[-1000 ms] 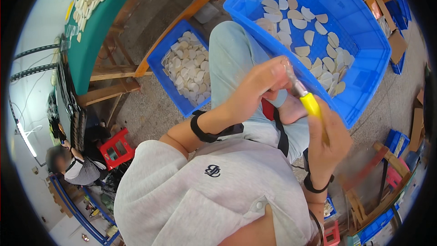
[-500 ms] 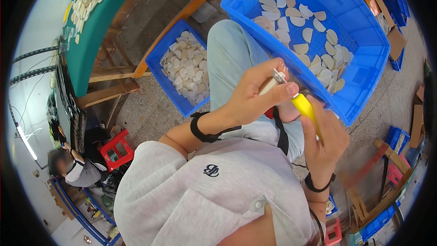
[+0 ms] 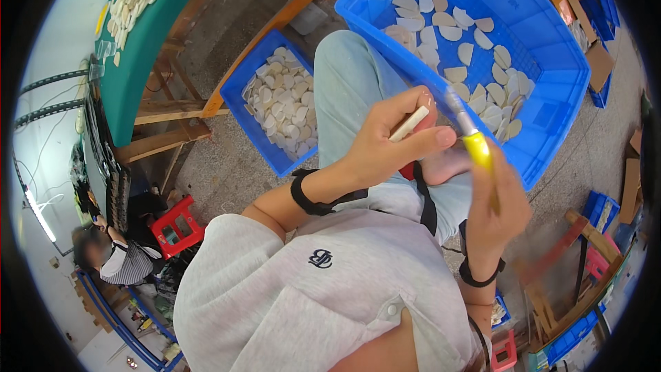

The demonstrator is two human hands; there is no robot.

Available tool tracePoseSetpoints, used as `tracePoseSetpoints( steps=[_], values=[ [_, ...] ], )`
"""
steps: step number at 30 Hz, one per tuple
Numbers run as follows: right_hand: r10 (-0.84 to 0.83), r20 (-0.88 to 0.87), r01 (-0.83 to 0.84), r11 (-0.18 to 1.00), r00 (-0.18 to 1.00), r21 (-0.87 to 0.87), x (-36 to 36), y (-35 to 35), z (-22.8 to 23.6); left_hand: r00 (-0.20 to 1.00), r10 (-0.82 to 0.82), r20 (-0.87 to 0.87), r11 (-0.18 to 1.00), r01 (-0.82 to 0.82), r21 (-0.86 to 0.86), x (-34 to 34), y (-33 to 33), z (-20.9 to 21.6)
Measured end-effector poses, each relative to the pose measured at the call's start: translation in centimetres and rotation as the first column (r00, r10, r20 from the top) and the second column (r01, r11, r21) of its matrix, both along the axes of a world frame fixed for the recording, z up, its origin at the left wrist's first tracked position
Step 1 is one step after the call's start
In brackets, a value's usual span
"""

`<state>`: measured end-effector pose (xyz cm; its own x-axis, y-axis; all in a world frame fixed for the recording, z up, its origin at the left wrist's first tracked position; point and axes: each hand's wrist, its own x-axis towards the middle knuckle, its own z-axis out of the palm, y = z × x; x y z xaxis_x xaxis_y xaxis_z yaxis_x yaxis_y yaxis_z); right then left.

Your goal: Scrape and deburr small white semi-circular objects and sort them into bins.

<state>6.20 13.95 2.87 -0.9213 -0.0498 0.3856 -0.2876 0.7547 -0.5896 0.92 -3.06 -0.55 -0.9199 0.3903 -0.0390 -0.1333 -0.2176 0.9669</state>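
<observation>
My left hand (image 3: 394, 127) is closed around a pale, off-white half-round piece (image 3: 410, 124), seen edge-on between the thumb and curled fingers. My right hand (image 3: 499, 200) grips a knife with a yellow handle (image 3: 478, 150). Its metal front part points up and away, blurred by motion, and stands clear of the piece. Both hands are above my lap, beside the near wall of a large blue crate (image 3: 544, 107). Loose half-round pieces (image 3: 455, 74) of the same pale colour lie inside that crate.
A smaller blue bin (image 3: 273, 160) full of similar pieces sits left of my knee. More pieces lie on a green-topped table (image 3: 155, 24) at the upper left. A red stool (image 3: 177, 226) and another person (image 3: 124, 258) are at the far left. Cardboard boxes (image 3: 599, 62) stand at the right.
My right hand has drawn the knife away from the pale piece, toward the right, and its tip has swung up over the crate's edge. The left hand stays almost in place.
</observation>
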Motion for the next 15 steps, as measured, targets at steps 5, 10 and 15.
tracePoseSetpoints(
  steps=[5,10,15],
  values=[
    [-0.152,-0.01,0.15,0.983,0.988,-0.102,0.1,0.9,0.0,0.953,-0.14,0.269,0.932,0.036,0.36,-1.2,0.0,0.6],
    [-0.161,0.05,0.166,0.978,0.986,-0.129,0.8,1.3,0.1,0.869,-0.274,0.412,0.855,0.025,0.517,-1.5,-0.1,0.2],
    [-0.241,0.109,0.257,0.952,0.964,-0.165,1.1,1.6,-0.4,0.743,-0.496,0.449,0.683,0.014,0.731,-1.9,-0.2,-0.2]
  ],
)
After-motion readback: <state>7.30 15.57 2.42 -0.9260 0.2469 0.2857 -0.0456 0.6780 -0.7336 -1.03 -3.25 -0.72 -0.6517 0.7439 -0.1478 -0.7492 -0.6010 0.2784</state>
